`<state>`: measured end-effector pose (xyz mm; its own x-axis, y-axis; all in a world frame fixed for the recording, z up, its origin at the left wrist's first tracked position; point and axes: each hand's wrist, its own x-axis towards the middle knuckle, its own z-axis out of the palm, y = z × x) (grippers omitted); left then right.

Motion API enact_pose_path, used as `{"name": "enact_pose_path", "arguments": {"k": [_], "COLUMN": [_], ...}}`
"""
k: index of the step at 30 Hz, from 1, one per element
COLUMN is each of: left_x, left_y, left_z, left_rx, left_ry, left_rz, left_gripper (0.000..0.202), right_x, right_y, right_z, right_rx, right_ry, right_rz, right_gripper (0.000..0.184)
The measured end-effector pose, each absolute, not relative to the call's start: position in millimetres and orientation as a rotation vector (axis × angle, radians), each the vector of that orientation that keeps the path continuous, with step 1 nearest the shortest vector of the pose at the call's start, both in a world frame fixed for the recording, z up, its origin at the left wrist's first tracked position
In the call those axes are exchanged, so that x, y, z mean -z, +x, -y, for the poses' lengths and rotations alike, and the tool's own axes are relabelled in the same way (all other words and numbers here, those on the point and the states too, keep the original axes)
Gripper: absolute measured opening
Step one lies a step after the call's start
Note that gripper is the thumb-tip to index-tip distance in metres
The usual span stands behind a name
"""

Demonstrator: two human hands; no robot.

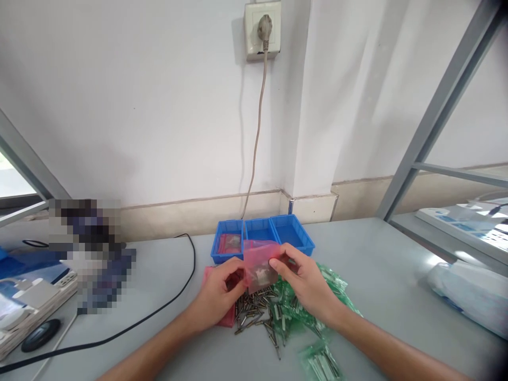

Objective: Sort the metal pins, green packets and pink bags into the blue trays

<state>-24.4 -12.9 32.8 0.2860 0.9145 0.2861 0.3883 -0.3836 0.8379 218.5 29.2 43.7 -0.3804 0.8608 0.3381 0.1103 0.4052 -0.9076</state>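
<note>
A pink clear plastic bag with small light-coloured parts in its lower half is held up above the table. My left hand pinches its left edge, and my right hand grips the upper right side between thumb and fingers. Below the bag lies a loose pile of metal screw-like pieces. Green plastic bags of similar metal and white pieces spread under and beside my right hand. More pink bags lie partly hidden beneath my left hand.
Behind the hands stands a blue three-compartment tray; its left compartment holds pink bags. One green bag lies near the front. A black cable crosses the table at left, near a black mouse. A white packet lies at right.
</note>
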Motion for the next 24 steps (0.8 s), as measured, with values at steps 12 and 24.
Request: {"name": "enact_pose_path", "arguments": {"k": [12, 24], "left_x": [-36.0, -20.4], "left_y": [-22.9, -21.6], "left_z": [27.3, 20.3], "left_rx": [-1.109, -1.263], "left_ry": [2.225, 1.697], "left_rz": [-1.226, -1.144], "left_gripper": [0.029, 0.044], "right_x": [-38.2, -39.8], "right_y": [212.7, 214.3], "right_z": [-31.7, -23.5], "right_rx": [-1.29, -1.133], "right_ry": [-0.847, -0.844], "right_rz": [1.521, 1.71], "right_gripper": [0.041, 0.044]}}
